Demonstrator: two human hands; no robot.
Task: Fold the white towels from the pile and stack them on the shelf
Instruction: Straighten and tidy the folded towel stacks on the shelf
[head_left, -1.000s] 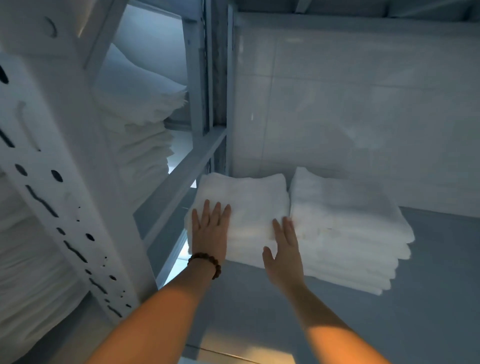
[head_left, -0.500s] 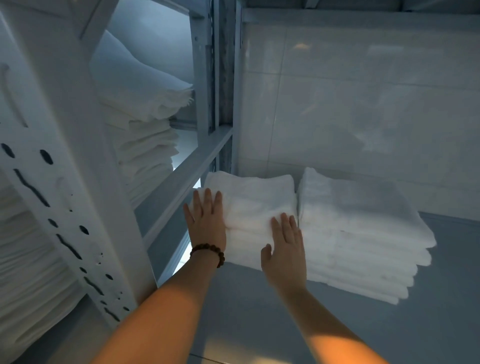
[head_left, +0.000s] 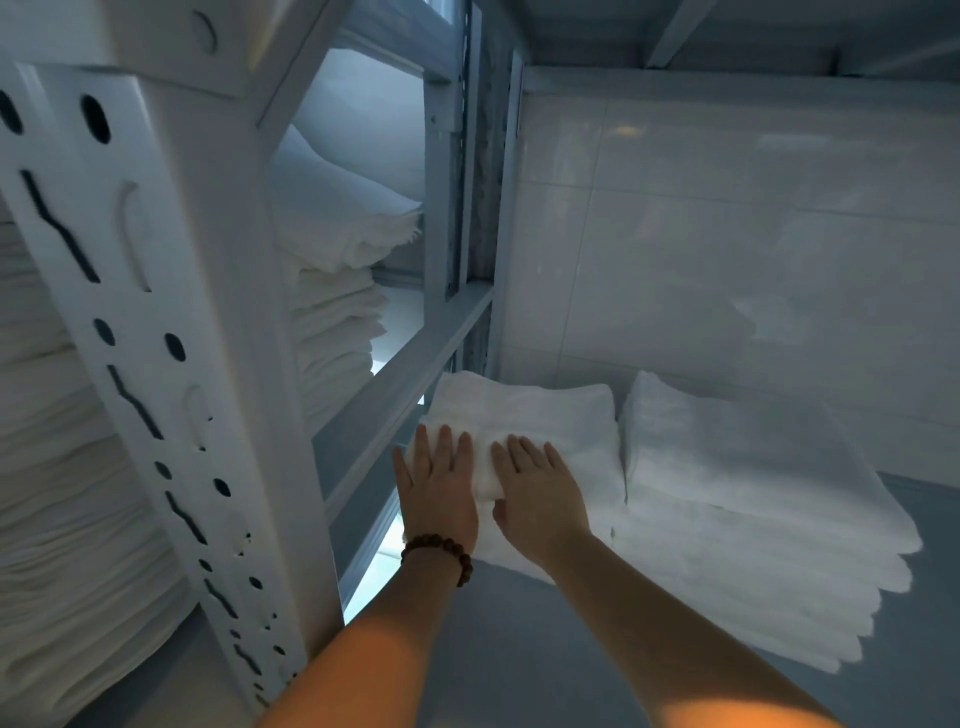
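Grey metal shelf (head_left: 519, 649): folded white terry towel stack (head_left: 545, 415) pressed beneath left-hand grip (head_left: 436, 493) and right-hand grip (head_left: 540, 493), both flat-fingered, clasping nothing; second white towel pile (head_left: 753, 493) just right.

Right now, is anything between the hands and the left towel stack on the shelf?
Nothing visible is. The left hand and the right hand rest flat on the left towel stack, which sits on the shelf beside the right towel stack.

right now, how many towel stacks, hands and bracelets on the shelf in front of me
towel stacks: 2, left stack, right stack
hands: 2, left hand, right hand
bracelet: 1
total: 5
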